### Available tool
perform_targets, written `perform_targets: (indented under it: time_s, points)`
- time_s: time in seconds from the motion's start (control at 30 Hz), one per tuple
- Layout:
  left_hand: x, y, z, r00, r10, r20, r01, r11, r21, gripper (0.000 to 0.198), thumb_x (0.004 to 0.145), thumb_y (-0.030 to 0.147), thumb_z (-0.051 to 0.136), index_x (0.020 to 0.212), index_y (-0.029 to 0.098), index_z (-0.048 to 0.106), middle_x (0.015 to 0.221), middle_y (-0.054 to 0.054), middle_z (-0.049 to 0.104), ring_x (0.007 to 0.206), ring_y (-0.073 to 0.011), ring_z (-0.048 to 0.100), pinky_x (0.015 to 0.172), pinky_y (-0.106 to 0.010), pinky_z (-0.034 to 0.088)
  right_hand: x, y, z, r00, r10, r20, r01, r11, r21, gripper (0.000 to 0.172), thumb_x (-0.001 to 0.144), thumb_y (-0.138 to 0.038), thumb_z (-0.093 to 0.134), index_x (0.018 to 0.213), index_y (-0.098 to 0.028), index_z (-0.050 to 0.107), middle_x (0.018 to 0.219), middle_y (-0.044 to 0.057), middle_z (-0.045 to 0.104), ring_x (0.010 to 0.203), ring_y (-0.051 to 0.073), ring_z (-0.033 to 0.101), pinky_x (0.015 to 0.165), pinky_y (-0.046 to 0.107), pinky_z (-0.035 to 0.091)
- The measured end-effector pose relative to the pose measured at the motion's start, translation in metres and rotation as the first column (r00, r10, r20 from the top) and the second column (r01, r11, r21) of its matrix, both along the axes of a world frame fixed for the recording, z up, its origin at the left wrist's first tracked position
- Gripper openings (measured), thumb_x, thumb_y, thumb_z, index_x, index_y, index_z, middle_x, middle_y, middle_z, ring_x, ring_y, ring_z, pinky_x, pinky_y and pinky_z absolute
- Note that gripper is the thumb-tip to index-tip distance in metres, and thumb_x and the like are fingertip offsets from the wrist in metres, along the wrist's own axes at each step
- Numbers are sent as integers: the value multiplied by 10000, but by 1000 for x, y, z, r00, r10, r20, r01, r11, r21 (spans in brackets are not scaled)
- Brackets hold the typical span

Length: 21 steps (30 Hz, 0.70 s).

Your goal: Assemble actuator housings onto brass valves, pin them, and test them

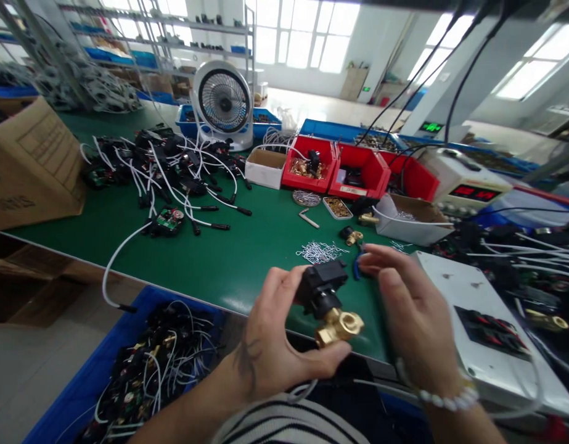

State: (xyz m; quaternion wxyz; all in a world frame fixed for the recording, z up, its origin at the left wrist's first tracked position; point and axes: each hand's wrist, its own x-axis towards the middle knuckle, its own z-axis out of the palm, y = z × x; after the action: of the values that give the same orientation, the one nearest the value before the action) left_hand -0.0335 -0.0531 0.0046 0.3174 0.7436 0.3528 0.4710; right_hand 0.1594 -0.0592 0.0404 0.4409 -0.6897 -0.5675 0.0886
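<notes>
My left hand (270, 345) is closed around a brass valve (340, 328) with a black actuator housing (325, 282) on top. Thumb below and fingers at the housing, it holds the valve tilted over the table's front edge. My right hand (416, 314), slightly blurred, is open with fingers stretched forward. Its fingertips are at a small blue-handled tool (357, 266), perhaps pliers; whether they touch it I cannot tell. Just beyond lies a small brass fitting with a black part (351, 235). A loose pile of silvery pins (320, 251) lies behind the held valve.
Black actuators with white cables (173, 166) cover the table's left, beside a cardboard box (32, 166). Red bins (358, 169), a white fan (224, 102) and a power supply (471, 185) stand behind. At right is a grey control box (478, 308); below left, a full blue crate (66, 394).
</notes>
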Motion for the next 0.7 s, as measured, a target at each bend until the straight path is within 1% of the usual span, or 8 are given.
perform_targets:
  time_s: [0.03,0.1,0.17,0.23,0.33,0.5,0.63,0.7]
  points:
    - [-7,4,-4,1000,14,21,-13,999,-29,734,691,359,775,1335,272,433,1120,-36,493,1025,-177,573,877,-316,588,24,3,8,994,-97,58,99,995,-29,453,804,-617,524,1058,-264,651,1020,70,696,955,242,649,849,394,491]
    - [-19,12,-12,994,82,79,-78,996,-45,703,716,366,762,1334,267,444,1103,-39,472,1049,-186,555,874,-326,593,75,10,25,956,-258,136,269,960,-71,298,775,-438,620,979,-228,676,1033,111,695,982,278,628,916,450,423]
    - [-27,19,-18,979,159,129,-154,987,-52,673,721,377,756,1312,236,467,1068,-42,462,1035,-191,548,840,-329,604,120,19,37,934,-306,185,345,905,-249,84,691,-211,707,773,-195,699,877,130,714,859,300,641,872,484,408]
    - [-31,24,-20,966,211,149,-202,977,-72,642,722,378,752,1286,221,487,1049,-42,459,1016,-189,550,813,-327,610,151,27,40,963,-219,154,267,839,-474,141,595,-64,763,651,-187,725,767,97,727,748,267,659,805,432,440]
    - [-31,26,-20,962,228,153,-214,972,-101,613,720,385,746,1261,225,505,1039,-40,461,1009,-192,553,808,-336,610,169,33,34,986,-124,107,164,781,-603,193,623,-6,753,622,-199,741,728,45,735,714,196,664,746,335,460]
    - [-26,22,-21,971,196,139,-180,977,-119,629,714,359,739,1271,217,486,1030,-39,464,990,-189,564,801,-340,612,152,41,37,980,2,197,116,802,-586,64,806,-168,680,760,-171,725,663,30,693,614,150,616,630,315,434]
    - [-22,19,-23,979,178,98,-171,982,-80,660,717,370,739,1297,226,460,1041,-43,467,1000,-195,563,816,-364,609,94,59,27,927,163,339,49,841,-538,135,851,-313,675,869,-180,665,862,61,707,782,178,640,739,324,466]
    - [-21,17,-22,981,176,79,-171,983,-62,662,721,372,733,1302,224,452,1052,-46,469,1011,-198,563,827,-372,605,59,69,9,889,314,333,-41,780,-625,136,868,-301,671,902,-171,652,873,39,702,789,160,649,750,304,500]
